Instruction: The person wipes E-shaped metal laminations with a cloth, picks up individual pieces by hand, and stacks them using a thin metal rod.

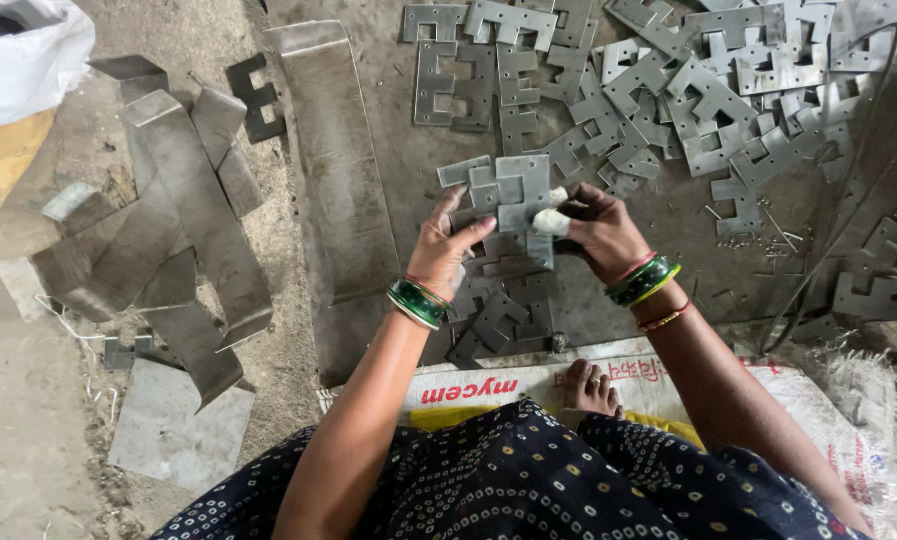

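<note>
Cloth of dark blue with dots [528,480] covers the lap, and a bare foot [590,388] rests on a printed sack [528,383]. Just beyond the sack lies a small stack of cut plates [503,310]. Above this stack the left hand [443,250] and the right hand [603,232] both grip one grey plate [508,185]; the right fingers [553,222] are wrapped in white tape. Farther from the sack, a big heap of plates [668,90] is spread on the floor.
</note>
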Motion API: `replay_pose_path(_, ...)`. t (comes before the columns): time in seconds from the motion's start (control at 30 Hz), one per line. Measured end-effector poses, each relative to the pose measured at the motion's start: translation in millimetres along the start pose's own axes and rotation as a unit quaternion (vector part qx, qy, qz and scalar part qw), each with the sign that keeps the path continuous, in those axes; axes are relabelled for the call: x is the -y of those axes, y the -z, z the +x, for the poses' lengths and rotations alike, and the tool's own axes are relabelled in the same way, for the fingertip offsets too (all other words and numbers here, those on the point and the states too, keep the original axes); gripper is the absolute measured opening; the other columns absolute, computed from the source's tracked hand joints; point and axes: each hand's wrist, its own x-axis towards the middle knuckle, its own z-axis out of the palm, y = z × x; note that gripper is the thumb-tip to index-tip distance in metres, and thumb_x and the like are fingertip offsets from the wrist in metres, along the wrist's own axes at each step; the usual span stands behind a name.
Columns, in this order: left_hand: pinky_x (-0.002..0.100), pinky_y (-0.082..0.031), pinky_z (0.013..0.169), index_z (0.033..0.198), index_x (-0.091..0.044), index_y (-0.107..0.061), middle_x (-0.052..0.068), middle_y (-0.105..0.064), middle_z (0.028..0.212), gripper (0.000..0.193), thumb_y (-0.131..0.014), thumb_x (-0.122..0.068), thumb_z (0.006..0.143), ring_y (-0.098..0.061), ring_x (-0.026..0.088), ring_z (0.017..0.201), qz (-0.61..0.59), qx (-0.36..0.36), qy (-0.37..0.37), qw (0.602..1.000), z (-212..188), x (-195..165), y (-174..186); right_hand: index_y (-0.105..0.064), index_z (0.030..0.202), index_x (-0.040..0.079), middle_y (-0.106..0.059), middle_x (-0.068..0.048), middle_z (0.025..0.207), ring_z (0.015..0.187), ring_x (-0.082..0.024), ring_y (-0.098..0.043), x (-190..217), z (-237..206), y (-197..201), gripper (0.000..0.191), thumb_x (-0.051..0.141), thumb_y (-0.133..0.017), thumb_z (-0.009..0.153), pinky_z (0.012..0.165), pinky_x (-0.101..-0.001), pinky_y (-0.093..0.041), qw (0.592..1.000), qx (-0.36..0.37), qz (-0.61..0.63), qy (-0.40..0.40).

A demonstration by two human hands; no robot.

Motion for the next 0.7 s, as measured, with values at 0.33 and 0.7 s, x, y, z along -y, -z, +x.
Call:
replay_pose_path(0.33,0.043,-0.063,0.082,0.138,-0.001,-0.054,0.019,-0.076,0.106,0.059,-0.078,-0.001,0.084,-0.075,0.027,0.094,0.09,-0.089,0.034,0.991,7.2,-24.3,18.5,-0.064,0.119,-0.001,-0.071,-0.001,0.099,0.084,-0.011,-0.067,-17.5,14.4,52.2,0.045,0.0,-0.079,0.076,0.071,-0.0271,-0.059,0.975,-0.112,-0.192,0.018)
replay_pose_path(0.7,0.047,-0.067,0.075,0.137,0.0,-0.048,0.025,-0.073,0.103,0.051,-0.062,0.012,0.089,-0.076,0.032,0.087,-0.072,-0.111,0.01,0.991,16.7,-45.8,65.7,-0.061,0.124,-0.001,-0.066,-0.019,0.111,0.1,-0.034,-0.065,-24.3,16.1,92.0,0.059,0.015,-0.087,0.073,0.082,-0.043,-0.056,0.703,-0.176,-0.652,0.223)
